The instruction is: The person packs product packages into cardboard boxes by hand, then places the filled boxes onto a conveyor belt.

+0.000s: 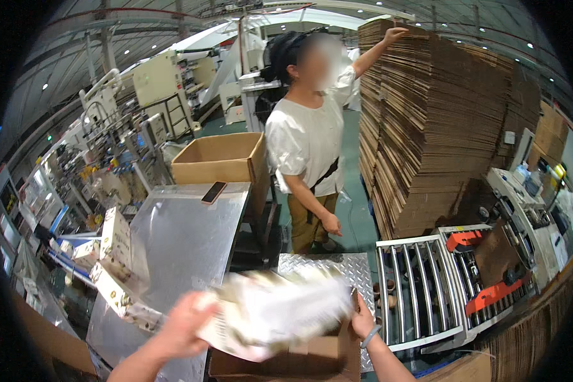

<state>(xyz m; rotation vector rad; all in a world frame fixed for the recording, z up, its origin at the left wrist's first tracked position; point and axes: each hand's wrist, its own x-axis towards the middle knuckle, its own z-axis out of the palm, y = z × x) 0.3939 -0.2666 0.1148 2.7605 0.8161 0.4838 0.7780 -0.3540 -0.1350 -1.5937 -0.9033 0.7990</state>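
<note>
My left hand (186,323) is closed on the left end of a row of white printed packs (293,312), smeared by motion. The packs are tilted over an open brown carton (321,366) in front of me. At the carton's right edge, next to the right end of the packs, is my right hand (364,318). Its fingers are bent around the carton's edge and partly hidden. More white printed packs (116,242) stand and lean along the left side of the metal table (184,229).
A phone (214,192) lies on the table near a large open carton (219,149). A person in a white top (309,134) stands ahead, one hand on tall flattened cardboard stacks (445,127). To the right is a roller conveyor (417,290) with red guides (493,295); machinery (118,159) lines the left.
</note>
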